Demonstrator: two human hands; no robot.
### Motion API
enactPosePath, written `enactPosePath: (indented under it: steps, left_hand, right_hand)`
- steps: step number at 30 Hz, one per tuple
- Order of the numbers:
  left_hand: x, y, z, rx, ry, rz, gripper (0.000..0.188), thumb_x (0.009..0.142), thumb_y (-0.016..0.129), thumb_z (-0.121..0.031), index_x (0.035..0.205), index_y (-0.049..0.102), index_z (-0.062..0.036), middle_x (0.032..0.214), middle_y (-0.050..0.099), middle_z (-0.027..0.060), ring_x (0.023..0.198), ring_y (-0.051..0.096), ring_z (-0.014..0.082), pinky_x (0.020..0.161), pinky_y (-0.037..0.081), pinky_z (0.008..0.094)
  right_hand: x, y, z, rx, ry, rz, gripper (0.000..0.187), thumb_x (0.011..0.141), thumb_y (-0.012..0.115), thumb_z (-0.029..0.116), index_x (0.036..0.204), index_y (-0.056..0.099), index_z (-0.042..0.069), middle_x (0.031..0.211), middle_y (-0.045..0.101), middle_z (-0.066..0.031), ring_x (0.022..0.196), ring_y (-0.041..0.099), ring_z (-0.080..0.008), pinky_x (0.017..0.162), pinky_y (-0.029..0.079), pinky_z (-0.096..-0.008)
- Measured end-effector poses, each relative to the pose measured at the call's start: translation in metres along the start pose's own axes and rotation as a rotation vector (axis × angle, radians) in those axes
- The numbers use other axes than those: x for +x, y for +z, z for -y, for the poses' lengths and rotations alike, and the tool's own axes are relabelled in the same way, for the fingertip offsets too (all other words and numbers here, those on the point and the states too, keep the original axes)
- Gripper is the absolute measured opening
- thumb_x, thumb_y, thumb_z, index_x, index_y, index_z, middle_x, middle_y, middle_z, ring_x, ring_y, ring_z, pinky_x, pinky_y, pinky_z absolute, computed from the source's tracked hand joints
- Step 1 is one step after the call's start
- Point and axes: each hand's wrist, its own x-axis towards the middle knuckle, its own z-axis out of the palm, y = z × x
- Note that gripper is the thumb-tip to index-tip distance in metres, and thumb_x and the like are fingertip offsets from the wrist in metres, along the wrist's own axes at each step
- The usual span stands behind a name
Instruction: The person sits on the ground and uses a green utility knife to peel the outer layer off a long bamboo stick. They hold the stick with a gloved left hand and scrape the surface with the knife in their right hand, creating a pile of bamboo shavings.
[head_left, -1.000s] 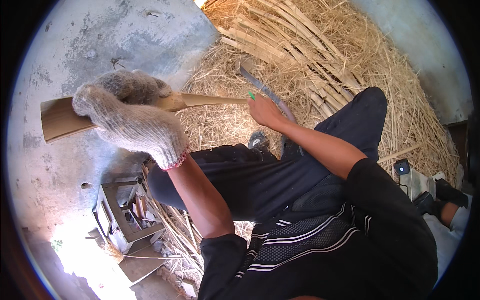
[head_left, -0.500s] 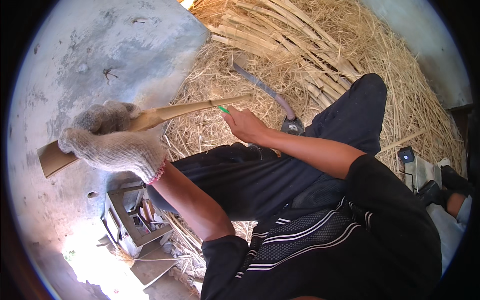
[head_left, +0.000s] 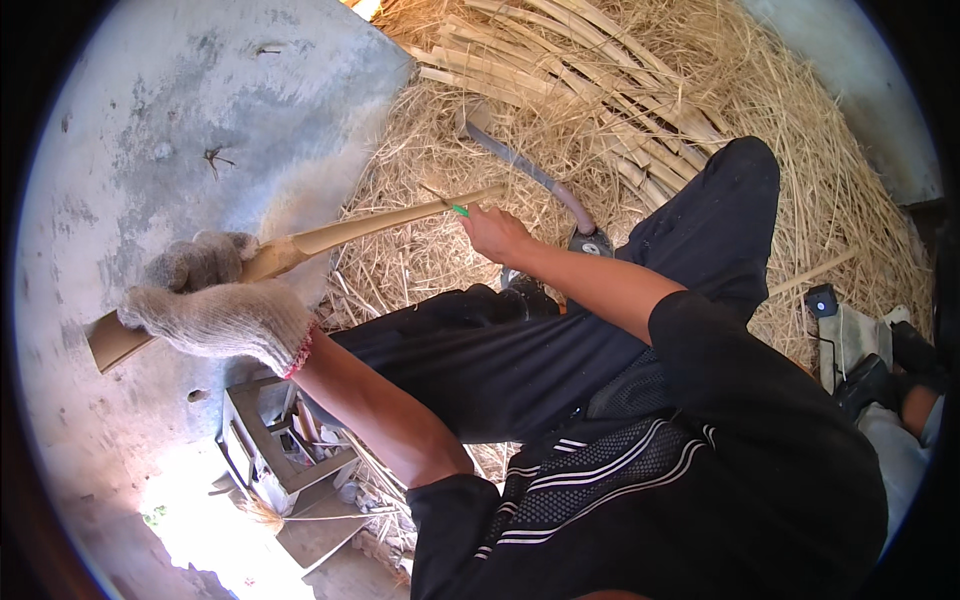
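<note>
My left hand (head_left: pixel 225 305), in a grey knitted glove, is wrapped around a split bamboo piece (head_left: pixel 365 226). The wide end juts out past the wrist side at the left, and the long narrow end points right, over the straw. My bare right hand (head_left: pixel 497 236) is closed on a small green-handled knife (head_left: pixel 460 210). Its thin dark blade lies across the bamboo near the narrow tip. The fingers hide most of the handle.
A curved blade with a brownish handle (head_left: pixel 572 205) lies on the straw (head_left: pixel 420 150) beyond my right hand. Split bamboo strips (head_left: pixel 600 90) are heaped behind it. At lower left stands a small wooden stool (head_left: pixel 262 435), near a pale wall (head_left: pixel 130 200). Another person's leg (head_left: pixel 885 450) shows at right.
My right hand has moved slightly right with the knife, closer to the bamboo's narrow tip. My left hand keeps its grip, and the wide end sits a little lower and further right.
</note>
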Motion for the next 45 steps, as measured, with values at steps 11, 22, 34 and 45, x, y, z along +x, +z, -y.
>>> enactPosePath:
  steps: [11,22,34,45]
  left_hand:
    - [-0.029,0.026,-0.020,-0.153,0.016,0.077,0.047,0.095,0.046,-0.042,0.056,0.035,-0.0176,0.048,0.032,-0.0065,0.039,0.027,0.0065,0.039,0.027,0.0258]
    - [-0.011,0.005,-0.004,0.055,0.159,0.121,0.054,0.097,0.035,-0.054,0.058,0.032,-0.0163,0.052,0.028,-0.0015,0.044,0.030,0.0126,0.043,0.029,0.0305]
    - [0.004,-0.020,0.002,-0.105,0.050,0.203,0.052,0.093,0.037,-0.051,0.054,0.027,-0.0181,0.049,0.022,-0.0031,0.042,0.023,0.0126,0.044,0.026,0.0306]
    - [0.008,-0.021,0.005,-0.072,0.071,0.201,0.054,0.093,0.040,-0.054,0.055,0.027,-0.0189,0.050,0.021,-0.0027,0.042,0.023,0.0125,0.043,0.024,0.0302]
  right_hand:
    - [0.049,0.052,-0.181,-0.249,0.346,0.037,0.025,0.086,0.050,0.011,0.098,0.069,-0.002,0.100,0.068,-0.0239,0.095,0.068,-0.0376,0.081,0.055,-0.0467]
    - [0.021,0.013,-0.043,0.289,0.046,-0.002,0.049,0.101,0.035,0.043,0.122,0.054,0.003,0.091,0.064,-0.0300,0.088,0.063,-0.0467,0.083,0.050,-0.0530]
    - [0.025,0.013,-0.039,0.014,0.124,0.018,0.047,0.102,0.033,0.041,0.118,0.055,0.002,0.102,0.062,-0.0307,0.099,0.062,-0.0461,0.085,0.050,-0.0545]
    - [0.047,0.030,-0.058,-0.230,0.003,-0.024,0.041,0.102,0.038,0.036,0.117,0.054,0.002,0.094,0.067,-0.0236,0.089,0.067,-0.0402,0.077,0.054,-0.0506]
